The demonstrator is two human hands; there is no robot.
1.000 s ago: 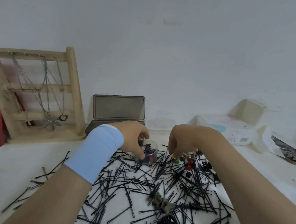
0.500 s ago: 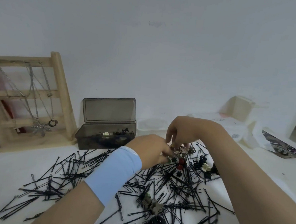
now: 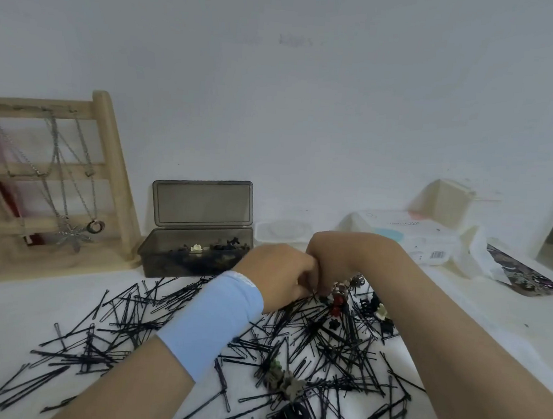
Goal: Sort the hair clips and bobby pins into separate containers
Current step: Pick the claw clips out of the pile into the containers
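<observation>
The left hand (image 3: 277, 275) has swung in against the right hand (image 3: 331, 255) over the hair clips (image 3: 339, 295) right of centre, both hands' fingers curled, their hold hidden, likely picking another clip.

At the left of the frame I see a wooden stand (image 3: 115, 172) hung with chain necklaces (image 3: 70, 237). At the right, a white wipes pack (image 3: 407, 238) lies on the table (image 3: 6, 308), near a patterned flat case (image 3: 525, 279).
</observation>
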